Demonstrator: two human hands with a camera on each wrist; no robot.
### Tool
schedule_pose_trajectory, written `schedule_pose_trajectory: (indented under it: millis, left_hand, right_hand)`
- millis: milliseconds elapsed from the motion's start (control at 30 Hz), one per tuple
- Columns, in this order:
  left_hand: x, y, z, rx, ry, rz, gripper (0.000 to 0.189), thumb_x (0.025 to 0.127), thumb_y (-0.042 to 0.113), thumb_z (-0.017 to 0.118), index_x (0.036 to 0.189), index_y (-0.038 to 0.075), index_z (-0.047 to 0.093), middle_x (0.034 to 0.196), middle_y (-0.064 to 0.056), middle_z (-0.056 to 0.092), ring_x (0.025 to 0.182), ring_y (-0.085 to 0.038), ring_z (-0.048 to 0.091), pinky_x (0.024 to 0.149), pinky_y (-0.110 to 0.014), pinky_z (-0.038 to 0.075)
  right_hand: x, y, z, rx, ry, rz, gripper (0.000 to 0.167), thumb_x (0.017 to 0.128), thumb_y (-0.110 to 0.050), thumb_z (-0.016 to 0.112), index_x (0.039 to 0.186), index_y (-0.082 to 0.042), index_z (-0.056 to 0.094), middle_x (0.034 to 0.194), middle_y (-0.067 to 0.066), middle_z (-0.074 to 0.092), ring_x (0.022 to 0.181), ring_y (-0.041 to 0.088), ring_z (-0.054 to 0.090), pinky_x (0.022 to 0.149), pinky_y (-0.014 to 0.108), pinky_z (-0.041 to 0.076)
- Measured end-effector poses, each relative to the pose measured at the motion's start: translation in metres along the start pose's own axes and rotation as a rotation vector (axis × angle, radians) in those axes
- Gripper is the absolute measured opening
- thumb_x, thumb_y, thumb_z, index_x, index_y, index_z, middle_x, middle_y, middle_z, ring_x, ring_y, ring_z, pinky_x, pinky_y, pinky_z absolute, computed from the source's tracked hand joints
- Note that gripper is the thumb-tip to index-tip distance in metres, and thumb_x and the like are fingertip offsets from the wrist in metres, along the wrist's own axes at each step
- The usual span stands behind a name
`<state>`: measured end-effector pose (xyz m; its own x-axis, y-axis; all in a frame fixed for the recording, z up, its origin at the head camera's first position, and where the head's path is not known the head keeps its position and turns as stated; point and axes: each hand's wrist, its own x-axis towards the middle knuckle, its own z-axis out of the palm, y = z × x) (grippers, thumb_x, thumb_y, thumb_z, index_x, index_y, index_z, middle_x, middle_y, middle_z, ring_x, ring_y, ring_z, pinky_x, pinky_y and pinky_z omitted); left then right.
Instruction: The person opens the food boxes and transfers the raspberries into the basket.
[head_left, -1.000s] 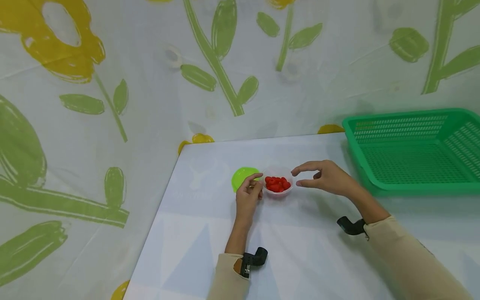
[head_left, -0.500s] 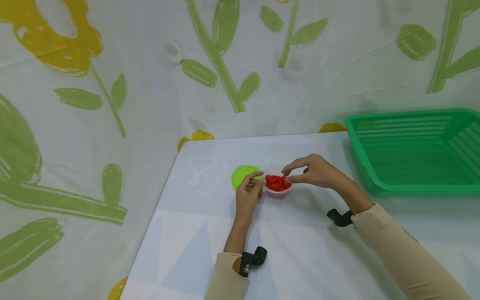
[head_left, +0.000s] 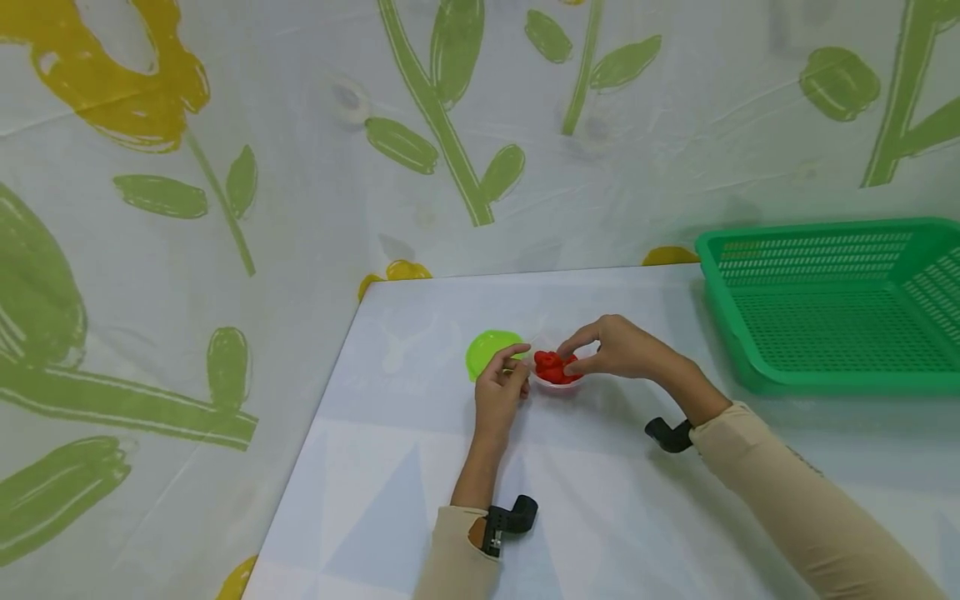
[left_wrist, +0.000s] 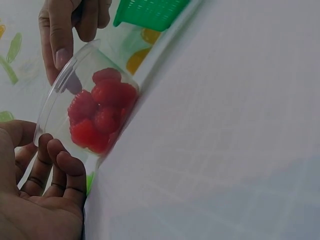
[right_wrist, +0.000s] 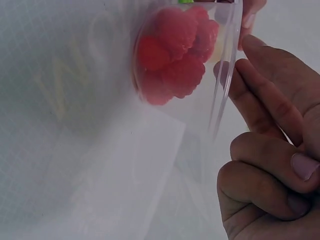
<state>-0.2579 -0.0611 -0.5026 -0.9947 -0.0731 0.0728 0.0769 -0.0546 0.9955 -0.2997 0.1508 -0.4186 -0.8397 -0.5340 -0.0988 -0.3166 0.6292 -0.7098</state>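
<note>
A clear plastic cup (head_left: 558, 384) of red raspberries (left_wrist: 102, 112) stands on the table. At its left, my left hand (head_left: 498, 396) holds the rim with its fingertips; the other fingers are curled beside the wall. My right hand (head_left: 618, 346) reaches over the right side of the cup. One of its fingertips (right_wrist: 220, 72) shows through the clear wall, inside the rim and above the raspberries. Its thumb and forefinger stand a little apart, and I see no raspberry between them. A lime-green lid (head_left: 487, 350) lies behind my left hand.
A large green mesh basket (head_left: 832, 325) stands at the right of the table (head_left: 390, 392). Patterned cloth (head_left: 300, 250) with yellow flowers and green leaves hangs along the back and left sides.
My right hand has moved left from beside the cup until its fingertips are over the raspberries. My left hand has stayed at the cup's left side.
</note>
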Motion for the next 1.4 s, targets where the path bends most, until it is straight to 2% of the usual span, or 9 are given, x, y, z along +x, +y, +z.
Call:
schedule_pose_trajectory:
  millis: [233,600,767,933,1167,1400]
  left_hand:
    - [0.0,-0.002,0.0,-0.005,-0.005,-0.005,0.022,0.098,0.015,0.064,0.118,0.022,0.071,0.086,-0.002,0.059,0.065,-0.015,0.052,0.06,-0.021,0.049]
    - [0.002,-0.001,0.001,-0.016,-0.007,0.019,0.022,0.098,0.014,0.065,0.119,0.015,0.071,0.084,-0.001,0.059,0.064,-0.014,0.052,0.06,-0.021,0.049]
    - [0.002,-0.001,0.0,-0.01,-0.01,0.016,0.022,0.098,0.014,0.065,0.118,0.017,0.071,0.085,-0.001,0.059,0.064,-0.014,0.052,0.059,-0.021,0.049]
    - [0.001,-0.003,0.0,-0.007,-0.019,0.006,0.021,0.098,0.016,0.065,0.117,0.02,0.071,0.085,-0.002,0.059,0.065,-0.016,0.052,0.06,-0.021,0.049]
    - [0.001,-0.004,0.002,-0.011,-0.028,0.009,0.024,0.098,0.016,0.065,0.121,0.013,0.069,0.088,-0.003,0.059,0.064,-0.016,0.053,0.062,-0.023,0.051]
    - [0.001,-0.003,-0.001,0.018,-0.009,0.006,0.023,0.098,0.019,0.065,0.12,0.018,0.07,0.089,-0.004,0.06,0.066,-0.018,0.054,0.063,-0.022,0.051]
  right_hand:
    - [0.004,-0.002,0.008,-0.013,-0.004,0.018,0.022,0.086,-0.017,0.08,0.108,-0.016,0.08,0.109,0.001,0.074,0.116,0.03,0.061,0.094,0.049,0.052]
    - [0.009,-0.012,0.016,-0.143,0.026,0.102,0.02,0.082,-0.02,0.084,0.102,-0.02,0.082,0.111,0.002,0.073,0.116,0.031,0.057,0.095,0.053,0.048]
    - [0.01,-0.015,0.021,-0.181,0.065,0.062,0.016,0.081,-0.02,0.085,0.097,-0.019,0.082,0.108,0.001,0.074,0.112,0.029,0.059,0.094,0.052,0.047]
    - [0.008,-0.011,0.023,-0.142,0.097,0.014,0.015,0.081,-0.02,0.085,0.095,-0.017,0.082,0.103,-0.001,0.074,0.106,0.025,0.062,0.093,0.049,0.05]
    - [-0.002,-0.013,0.011,-0.084,0.145,-0.013,0.016,0.085,-0.018,0.082,0.1,-0.016,0.08,0.103,-0.002,0.074,0.11,0.03,0.063,0.092,0.049,0.052]
    - [-0.015,-0.018,-0.015,-0.136,0.204,-0.054,0.016,0.086,-0.018,0.081,0.101,-0.018,0.08,0.101,-0.005,0.074,0.105,0.024,0.064,0.086,0.046,0.054]
